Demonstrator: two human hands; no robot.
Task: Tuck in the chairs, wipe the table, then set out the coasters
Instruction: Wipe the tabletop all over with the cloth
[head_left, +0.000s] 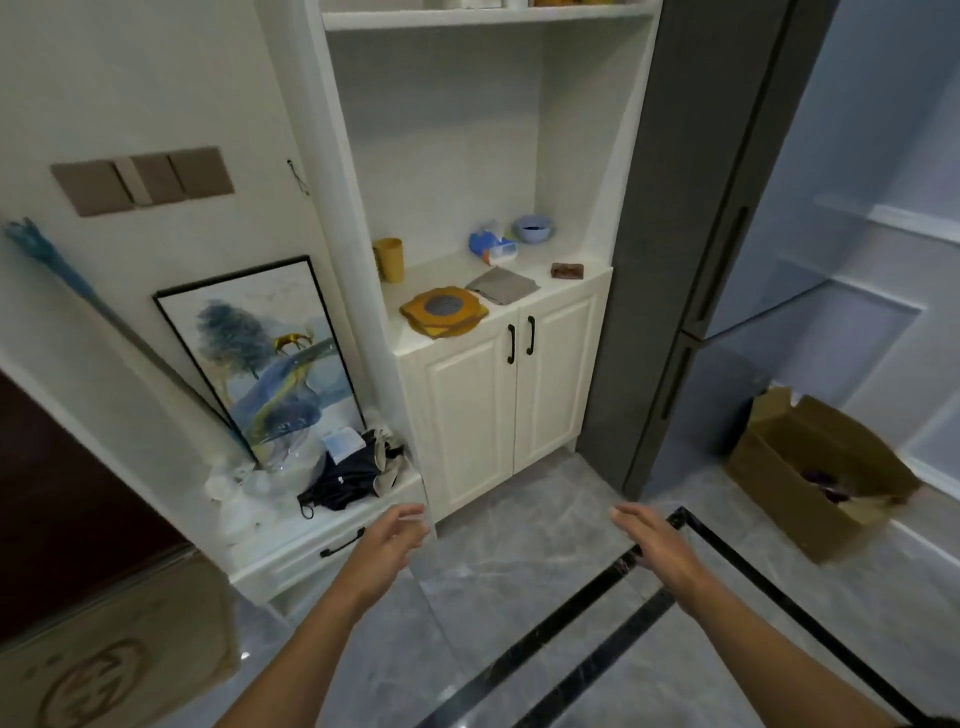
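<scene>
Coasters (444, 312) stacked on bench (441, 273) beside grey cloth (503, 285) | left hand (387, 540), right hand (657, 540) open, empty | step: likely fetching supplies | next: reach far, grip cloth

We see only the bases of the things on the top shelf (483, 18); the upper edge cuts them off. In the stack of coasters (444, 312) the top one hides most of the lower ones. We cannot identify the small brown object (567, 270) or the dark contents of the blue bowl (533, 228). The cardboard box (114, 660) runs off the left and bottom edges.

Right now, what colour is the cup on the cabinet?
The tall cup is mustard yellow; head view.
</scene>
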